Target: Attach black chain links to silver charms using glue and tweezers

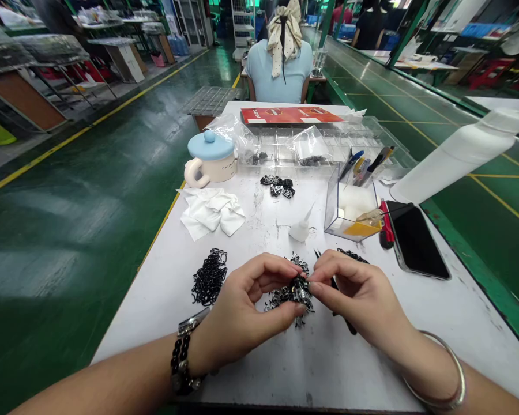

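A small part (301,290), black and glossy with silvery glints, sits between the two hands, above the scuffed white tabletop (259,374). The left hand (242,308) clamps it between thumb and fingers, from above and below. The right hand (363,288) brings thumb and forefinger together at its right edge; whether they grip it or merely touch it, I cannot tell. Just beneath lies a loose, spiky heap (279,298) of black and silver pieces, partly hidden. Left of that, a pile (210,278) of thin, bent black links looks wiry and tangled. Slim dark tweezers (350,326) pass behind the right hand. Beyond the hands stands a squat, translucent dropper (299,231) with a needle-thin nozzle; crumpled white tissue (211,212) lies farther left.
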A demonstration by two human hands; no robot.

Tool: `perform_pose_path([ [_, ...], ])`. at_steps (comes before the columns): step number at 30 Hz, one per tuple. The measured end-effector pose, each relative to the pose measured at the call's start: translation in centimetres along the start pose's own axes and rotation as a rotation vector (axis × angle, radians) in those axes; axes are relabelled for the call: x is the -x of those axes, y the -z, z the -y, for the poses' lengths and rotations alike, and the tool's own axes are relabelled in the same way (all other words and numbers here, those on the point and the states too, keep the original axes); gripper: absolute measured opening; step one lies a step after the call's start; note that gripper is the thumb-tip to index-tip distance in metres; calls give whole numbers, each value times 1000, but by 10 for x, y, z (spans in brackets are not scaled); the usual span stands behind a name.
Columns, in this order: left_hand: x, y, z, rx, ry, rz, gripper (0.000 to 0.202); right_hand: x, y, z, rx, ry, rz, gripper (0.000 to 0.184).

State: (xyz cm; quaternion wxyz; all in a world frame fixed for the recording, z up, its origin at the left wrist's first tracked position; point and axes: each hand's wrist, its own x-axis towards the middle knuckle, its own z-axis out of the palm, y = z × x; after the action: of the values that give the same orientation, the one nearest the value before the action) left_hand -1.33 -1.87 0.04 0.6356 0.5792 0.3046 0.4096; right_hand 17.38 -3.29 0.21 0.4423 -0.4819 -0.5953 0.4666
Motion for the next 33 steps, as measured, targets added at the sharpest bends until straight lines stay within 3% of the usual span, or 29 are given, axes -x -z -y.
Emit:
perform_pose_path([
  [5,0,1,1,-46,-51,-5,31,6,0,1,214,187,-67,8],
  [13,-1,1,3,-88,-43,-5,31,4,1,6,394,416,-71,11],
  [26,1,2,6,-90,-19,2,31,5,1,11,500,522,-72,10],
  [33,1,2,8,-81,-12,-18,29,7,2,13,566,505,-64,10],
])
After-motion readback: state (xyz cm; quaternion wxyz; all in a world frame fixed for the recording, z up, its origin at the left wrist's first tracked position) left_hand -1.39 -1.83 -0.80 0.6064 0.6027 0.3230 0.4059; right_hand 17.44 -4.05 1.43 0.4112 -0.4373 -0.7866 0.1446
